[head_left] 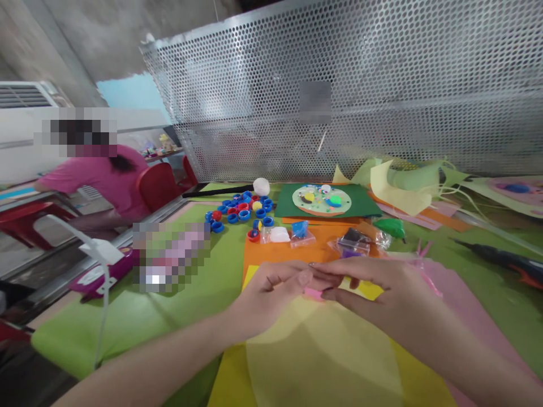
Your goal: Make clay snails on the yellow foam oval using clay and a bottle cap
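My left hand [271,291] and my right hand [369,282] meet at the middle of the table, fingertips touching. Together they pinch a small pink piece [314,293] just above a yellow sheet [322,350]. Both hands have their fingers closed on it. An orange sheet [280,254] lies right behind the hands, with small plastic bags of clay [302,233] on it.
Several blue and red bottle caps [240,210] lie at the back left of the green table [139,311]. A green card with a round craft [324,200] sits behind. Loose paper [399,186], a glue gun [504,261] and pink sheets [458,294] are right. A person in pink [102,175] sits left.
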The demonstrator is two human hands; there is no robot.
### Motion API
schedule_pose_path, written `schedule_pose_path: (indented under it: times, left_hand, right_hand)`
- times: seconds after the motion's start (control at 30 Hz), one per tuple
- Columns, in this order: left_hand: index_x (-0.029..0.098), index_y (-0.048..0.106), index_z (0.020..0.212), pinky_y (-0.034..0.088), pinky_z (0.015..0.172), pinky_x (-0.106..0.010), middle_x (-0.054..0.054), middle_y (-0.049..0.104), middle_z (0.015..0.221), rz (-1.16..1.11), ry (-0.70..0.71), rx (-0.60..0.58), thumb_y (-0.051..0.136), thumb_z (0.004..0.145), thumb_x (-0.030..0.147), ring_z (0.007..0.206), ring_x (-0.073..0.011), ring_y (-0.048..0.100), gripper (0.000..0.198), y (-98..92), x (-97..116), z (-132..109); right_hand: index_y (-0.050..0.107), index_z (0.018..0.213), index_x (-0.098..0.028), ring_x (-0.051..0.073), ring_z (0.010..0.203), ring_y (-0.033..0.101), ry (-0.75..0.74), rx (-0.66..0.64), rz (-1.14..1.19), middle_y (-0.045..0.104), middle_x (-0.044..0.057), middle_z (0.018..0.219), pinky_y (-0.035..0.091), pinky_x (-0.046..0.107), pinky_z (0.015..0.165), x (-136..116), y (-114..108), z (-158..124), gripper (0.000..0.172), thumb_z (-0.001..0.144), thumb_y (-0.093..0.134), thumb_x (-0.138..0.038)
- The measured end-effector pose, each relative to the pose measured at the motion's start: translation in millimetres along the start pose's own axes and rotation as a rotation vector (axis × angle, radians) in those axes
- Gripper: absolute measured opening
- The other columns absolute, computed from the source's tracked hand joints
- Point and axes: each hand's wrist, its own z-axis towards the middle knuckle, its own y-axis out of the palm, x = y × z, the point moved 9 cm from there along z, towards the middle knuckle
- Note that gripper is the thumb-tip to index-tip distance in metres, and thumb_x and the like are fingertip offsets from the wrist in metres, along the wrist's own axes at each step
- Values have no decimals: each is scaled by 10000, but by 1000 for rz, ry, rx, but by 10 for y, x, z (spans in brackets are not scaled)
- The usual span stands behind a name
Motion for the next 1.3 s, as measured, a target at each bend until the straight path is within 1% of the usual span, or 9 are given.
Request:
schedule_pose_path:
  times: [0.17, 0.3, 0.43, 0.63, 0.8, 0.93, 1.03, 1.2, 1.3]
  left_hand:
    - [246, 703, 981, 406, 927, -317, -53, 670, 1066, 2, 39, -81, 402, 904, 400, 1035, -207, 581, 347, 55, 14, -17]
    - [237, 701, 988, 413, 916, -332, -68, 667, 1081, 0, 47, -82, 384, 911, 400, 1041, -218, 578, 365, 54, 12, -22]
    - [206, 703, 981, 392, 937, -370, -90, 692, 1028, 112, 130, -88, 400, 906, 406, 1035, -226, 582, 371, 76, 105, -24]
    - [232, 699, 989, 410, 897, -389, -67, 704, 1005, 183, 209, -96, 374, 916, 410, 965, -219, 607, 378, 101, 180, -33]
    - [212, 696, 1005, 408, 883, -354, -78, 718, 947, 254, 260, -117, 369, 916, 413, 875, -197, 639, 394, 152, 253, -50]
    - [193, 682, 1038, 386, 914, -346, -89, 702, 1001, 284, 273, -132, 331, 923, 425, 926, -202, 635, 436, 183, 283, -59]
    - [218, 685, 1028, 365, 946, -347, -69, 693, 1032, 265, 266, -131, 325, 922, 436, 999, -207, 615, 434, 172, 275, -68]
    - [171, 661, 1073, 337, 980, -365, -113, 663, 1086, 280, 247, -140, 306, 913, 475, 1059, -225, 588, 494, 188, 270, -73]
    - [136, 643, 1100, 351, 978, -375, -148, 651, 1099, 222, 290, -179, 319, 919, 450, 1064, -233, 582, 486, 255, 293, -85]
  right_hand:
    - [695, 827, -326, 119, 616, 655, 29, -25, -58, 709, -92, 794, 526, 194, 510, 20, 1, 8, 212, 688, 674, -167]
    - [690, 831, -318, 124, 640, 644, 72, -45, -69, 703, -85, 792, 509, 207, 524, 71, 19, -2, 179, 698, 667, -201]
    - [691, 856, -327, 129, 667, 646, 125, -144, -90, 704, -84, 813, 502, 207, 522, 89, 39, -13, 210, 706, 652, -186]
    - [696, 889, -328, 147, 755, 669, 59, -228, -59, 712, -74, 816, 516, 198, 521, 17, 49, -19, 266, 744, 603, -125]
    - [709, 826, -308, 135, 696, 677, -34, -172, 14, 716, -85, 791, 544, 184, 587, -74, -3, 12, 265, 705, 622, -89]
    - [701, 801, -321, 125, 602, 657, -58, -116, -18, 708, -90, 726, 508, 176, 475, -48, -31, 6, 238, 703, 627, -117]
    - [686, 827, -311, 122, 595, 637, -45, -94, -41, 697, -78, 731, 503, 187, 479, 6, -18, -1, 230, 683, 650, -135]
    - [653, 810, -270, 137, 707, 635, -13, -109, -37, 677, -45, 810, 503, 202, 545, 27, 67, -3, 180, 688, 648, -138]
    - [645, 858, -283, 143, 745, 629, 59, -173, -28, 653, -33, 872, 497, 229, 588, 84, 196, -33, 198, 706, 640, -157]
